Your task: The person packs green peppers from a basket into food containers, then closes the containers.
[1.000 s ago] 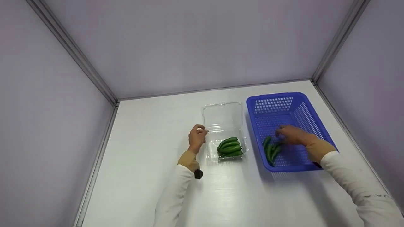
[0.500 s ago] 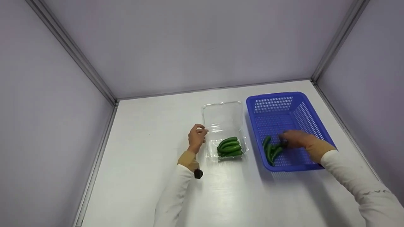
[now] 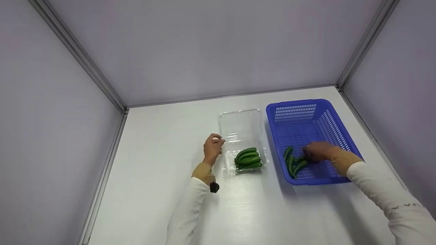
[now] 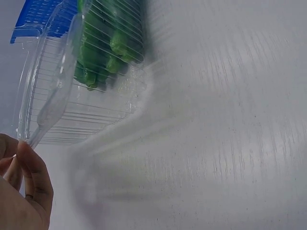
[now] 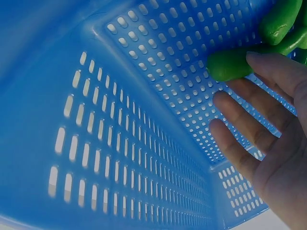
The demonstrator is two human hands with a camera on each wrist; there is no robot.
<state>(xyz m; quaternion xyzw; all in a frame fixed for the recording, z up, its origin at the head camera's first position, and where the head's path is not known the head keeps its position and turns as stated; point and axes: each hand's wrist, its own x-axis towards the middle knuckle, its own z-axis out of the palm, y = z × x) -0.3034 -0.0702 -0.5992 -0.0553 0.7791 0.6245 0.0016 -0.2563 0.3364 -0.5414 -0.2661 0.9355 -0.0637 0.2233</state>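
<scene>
A clear plastic clamshell box [image 3: 241, 124] stands with its lid laid back, several green chili peppers [image 3: 248, 159] lined up in its near part. My left hand [image 3: 213, 149] pinches the box's left edge between thumb and finger, as the left wrist view shows. Inside the blue basket [image 3: 270, 131], my right hand [image 3: 318, 151] pinches one green chili pepper [image 5: 225, 66], its thumb over it and forefinger below. Several more chili peppers [image 3: 290, 166] lie just left of that hand on the basket floor. In the head view my right fingertips are mostly hidden.
The basket's slotted walls [image 5: 115, 134] rise around my right hand. Box and basket stand side by side on a white table [image 3: 163, 163]. Grey panels [image 3: 218, 51] enclose the table at the back and both sides.
My right hand has moved slightly toward the near side of the basket, its fingers closing at the chili peppers, which have shifted a little. The left hand and box stay in place.
</scene>
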